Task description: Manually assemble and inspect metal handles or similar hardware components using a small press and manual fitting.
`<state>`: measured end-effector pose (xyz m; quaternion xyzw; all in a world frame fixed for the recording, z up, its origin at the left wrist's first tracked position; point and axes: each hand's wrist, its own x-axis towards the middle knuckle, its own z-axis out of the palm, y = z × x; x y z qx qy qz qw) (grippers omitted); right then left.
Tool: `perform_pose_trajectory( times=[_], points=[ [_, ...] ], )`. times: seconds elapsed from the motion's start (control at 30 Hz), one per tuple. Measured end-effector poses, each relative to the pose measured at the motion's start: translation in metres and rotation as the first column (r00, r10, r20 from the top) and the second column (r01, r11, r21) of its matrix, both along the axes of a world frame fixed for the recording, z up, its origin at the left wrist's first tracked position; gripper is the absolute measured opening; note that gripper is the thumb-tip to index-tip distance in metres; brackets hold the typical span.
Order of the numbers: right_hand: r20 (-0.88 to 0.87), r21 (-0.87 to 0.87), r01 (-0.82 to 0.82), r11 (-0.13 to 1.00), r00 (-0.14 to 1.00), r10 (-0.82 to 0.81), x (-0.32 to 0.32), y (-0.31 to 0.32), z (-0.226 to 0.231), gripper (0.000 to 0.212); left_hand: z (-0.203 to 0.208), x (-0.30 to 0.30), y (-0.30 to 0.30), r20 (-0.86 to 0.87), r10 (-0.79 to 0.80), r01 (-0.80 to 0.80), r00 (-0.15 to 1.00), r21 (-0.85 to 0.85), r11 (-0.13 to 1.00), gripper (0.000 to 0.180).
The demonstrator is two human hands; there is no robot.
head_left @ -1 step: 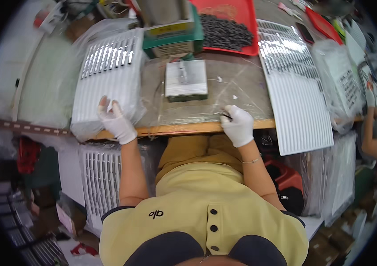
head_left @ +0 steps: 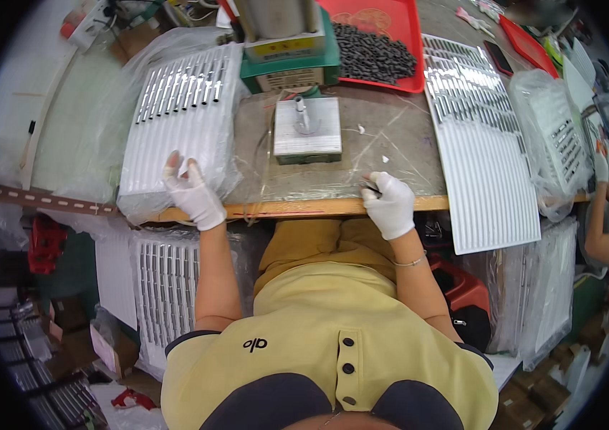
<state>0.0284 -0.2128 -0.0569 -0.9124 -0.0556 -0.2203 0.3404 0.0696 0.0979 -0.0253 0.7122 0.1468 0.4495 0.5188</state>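
Note:
My left hand point(head_left: 195, 192), in a white glove with bare fingertips, hovers over the near part of the left ribbed white tray point(head_left: 148, 154). Its thumb and forefinger are apart, with nothing visible between them. Short silver metal tubes point(head_left: 180, 87) lie side by side in that tray's far half. By the front edge of the table, my gloved right hand point(head_left: 392, 206) is closed around a small black piece point(head_left: 370, 189), mostly hidden by the fingers. Between and beyond my hands stands a flat metal block point(head_left: 308, 147) with an upright silver post point(head_left: 300, 107) on it.
Behind the block rises a green press point(head_left: 290, 75). A red tray point(head_left: 419, 72) of small black pieces point(head_left: 372, 57) sits beside it. Another ribbed tray point(head_left: 487, 168) with silver tubes overhangs the table's front edge at right. A co-worker's gloved hand point(head_left: 600, 163) shows far right.
The whole view has shifted slightly, the table's things sitting a little further right and lower. Both hands keep nearly the same pose.

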Motion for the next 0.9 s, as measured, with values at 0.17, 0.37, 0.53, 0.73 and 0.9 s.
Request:
perform_pose_trajectory(
  times=[0.17,0.37,0.53,0.73,0.9],
  points=[
    [-0.050,0.105,-0.043,0.994,0.998,0.048,0.001,0.003,-0.002,0.012,-0.010,0.007,0.031,-0.361,-0.087,0.144,0.928,0.136,0.980,0.032],
    [-0.094,-0.007,0.008,1.000,0.996,-0.009,0.010,0.004,0.003,0.013,0.034,0.076,0.098,-0.700,0.163,0.344,0.696,0.524,0.779,0.047],
    [-0.071,-0.028,0.014,1.000,0.997,-0.016,0.020,0.011,-0.004,0.014,-0.020,0.102,0.145,-0.644,0.317,0.376,0.696,0.703,0.604,0.056],
    [-0.045,-0.064,0.001,0.998,0.999,-0.004,0.008,0.007,0.002,0.009,0.006,0.088,0.215,-0.547,0.536,0.068,0.643,0.738,0.671,0.058],
    [-0.094,-0.045,0.002,0.999,0.996,-0.006,0.000,0.008,0.002,0.006,0.011,0.057,0.260,-0.841,0.450,0.067,0.300,0.489,0.870,0.060]
  ],
)
